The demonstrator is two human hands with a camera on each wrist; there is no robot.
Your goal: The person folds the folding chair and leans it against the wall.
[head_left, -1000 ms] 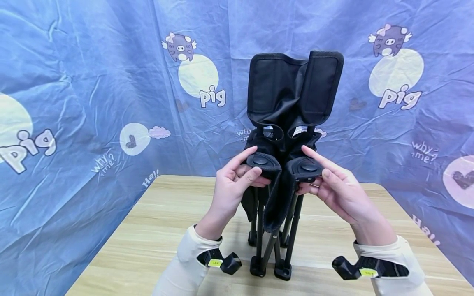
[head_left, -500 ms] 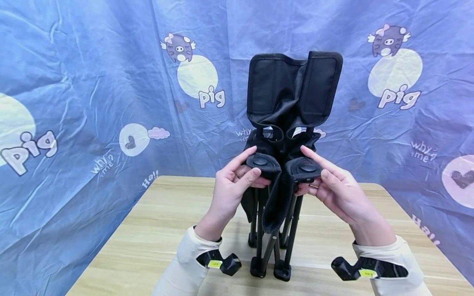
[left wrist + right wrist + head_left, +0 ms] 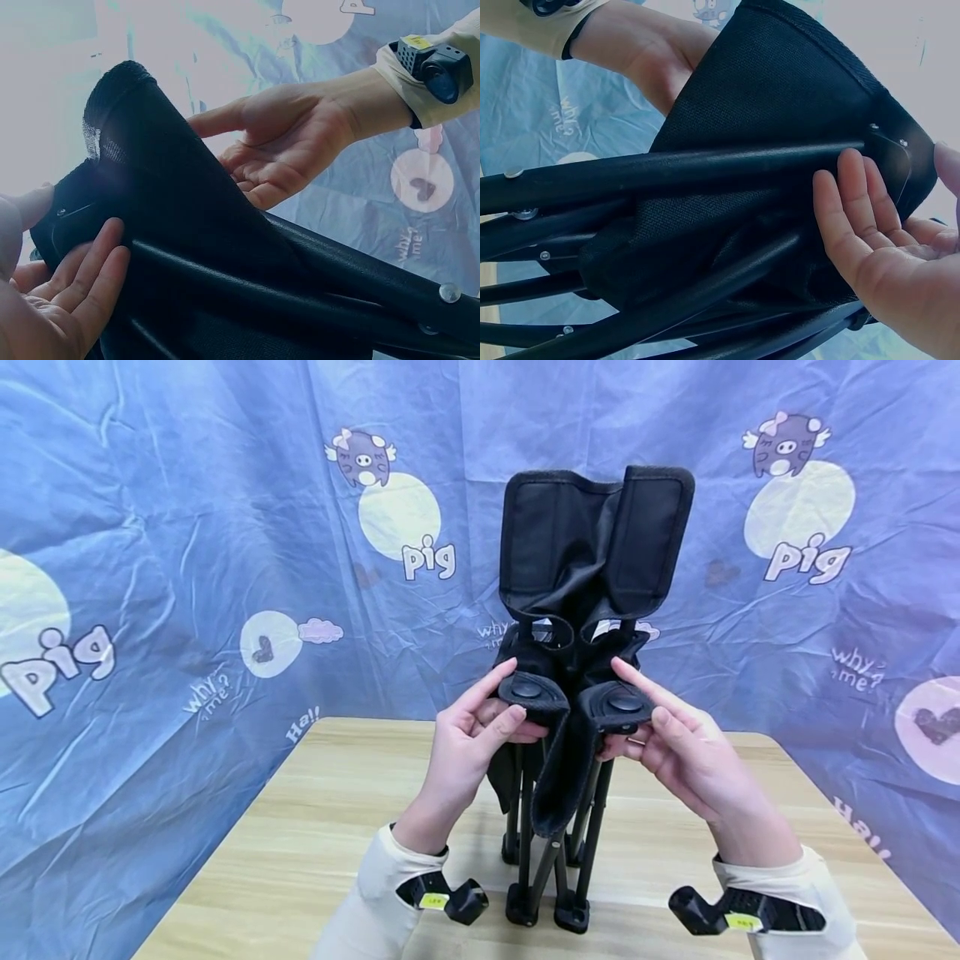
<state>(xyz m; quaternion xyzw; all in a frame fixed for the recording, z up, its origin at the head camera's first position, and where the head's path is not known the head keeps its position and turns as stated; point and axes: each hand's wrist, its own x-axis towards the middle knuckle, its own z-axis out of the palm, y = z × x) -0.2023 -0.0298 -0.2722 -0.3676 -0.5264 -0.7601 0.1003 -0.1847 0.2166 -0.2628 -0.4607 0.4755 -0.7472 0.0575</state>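
A black folding chair [image 3: 558, 785] stands upright and nearly folded, its cloth seat sagging between the two front corners. My left hand [image 3: 468, 743] grips the left seat corner [image 3: 534, 695], with thumb on the edge and several fingers beneath. Opposite it, my right hand [image 3: 690, 747] holds the right seat corner [image 3: 621, 703] in the same way. From the right wrist, the fingers [image 3: 855, 202] of that hand show under the corner, against the end of a black tube [image 3: 750, 157]. Above both hands rises the backrest [image 3: 652, 539], creased down its middle.
The chair's feet [image 3: 572, 914] are bunched close together on a wood-grain table [image 3: 300, 852]. Behind the table hangs a blue cloth [image 3: 195, 527] printed with pigs. Each wrist carries a small black camera [image 3: 467, 902].
Both hands keep their hold on the seat corners, and the chair stays folded. The head view shifts very slightly; otherwise almost nothing moves.
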